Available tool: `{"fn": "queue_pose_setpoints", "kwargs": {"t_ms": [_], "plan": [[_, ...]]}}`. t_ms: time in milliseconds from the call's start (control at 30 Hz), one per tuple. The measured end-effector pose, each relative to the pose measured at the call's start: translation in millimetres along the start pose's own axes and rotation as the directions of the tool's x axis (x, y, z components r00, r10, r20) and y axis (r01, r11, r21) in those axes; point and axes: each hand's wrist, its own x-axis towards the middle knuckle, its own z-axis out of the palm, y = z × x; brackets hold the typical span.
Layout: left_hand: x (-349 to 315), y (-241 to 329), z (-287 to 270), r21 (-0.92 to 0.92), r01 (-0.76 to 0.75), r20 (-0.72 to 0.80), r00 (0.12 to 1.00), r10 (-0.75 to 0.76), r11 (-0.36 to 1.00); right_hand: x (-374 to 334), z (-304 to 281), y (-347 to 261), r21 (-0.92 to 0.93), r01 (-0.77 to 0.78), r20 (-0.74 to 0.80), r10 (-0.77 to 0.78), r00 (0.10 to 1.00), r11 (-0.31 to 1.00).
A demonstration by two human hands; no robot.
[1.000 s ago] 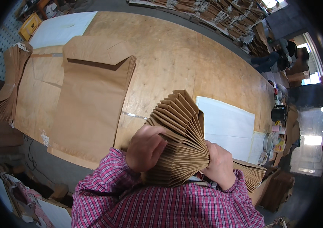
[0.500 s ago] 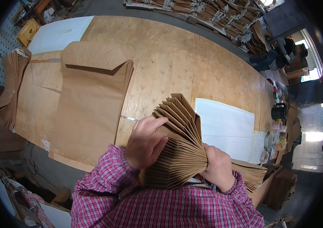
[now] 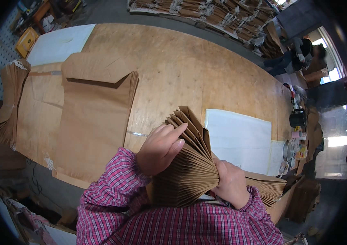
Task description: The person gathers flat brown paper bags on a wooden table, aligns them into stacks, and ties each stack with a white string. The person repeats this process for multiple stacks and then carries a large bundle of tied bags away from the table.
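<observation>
A thick bundle of brown paper bags (image 3: 181, 173) is fanned out in front of my body, its free edges spread to the left and upward. My right hand (image 3: 231, 183) grips the bundle's pinched side. My left hand (image 3: 159, 148) lies over the fanned edges, index finger and thumb stretched out. The index fingertip touches the upper bags, where a gap parts a few from the rest. The left hand's other fingers are partly hidden. To the left, a flat stack of large brown paper bags (image 3: 96, 118) with folded ends lies on the wooden table (image 3: 169, 61).
Tied bag bundles (image 3: 10, 98) stand at the table's left edge. White sheets (image 3: 239, 139) lie right of my hands and at the far left. Another bag stack (image 3: 263, 188) sits by my right elbow. A person (image 3: 296, 57) is at the far right. Bundled bags (image 3: 206, 18) line the back.
My left hand has shifted slightly right and up along the fanned edges, and fewer bags now stand above its index finger. My right hand keeps its grip. The view has tilted slightly.
</observation>
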Motion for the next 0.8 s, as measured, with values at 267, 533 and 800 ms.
{"fn": "queue_pose_setpoints", "kwargs": {"t_ms": [267,533,800], "plan": [[0.1,-3.5,0.3,0.203,-0.094,-0.046,0.993,0.106,0.975,-1.4,1.2,2.1,0.002,-0.004,-0.001,0.004,1.000,1.000],[22.6,-13.3,2.3,-0.099,0.223,0.166,0.965,-0.204,0.970,-3.3,0.7,5.2,0.003,-0.011,0.025,0.011,1.000,1.000],[38.2,68.1,30.7,0.379,-0.382,0.649,0.759,0.052,0.843,-13.1,-6.3,11.2,0.059,0.031,-0.131,-0.024,0.991,0.998]]}}
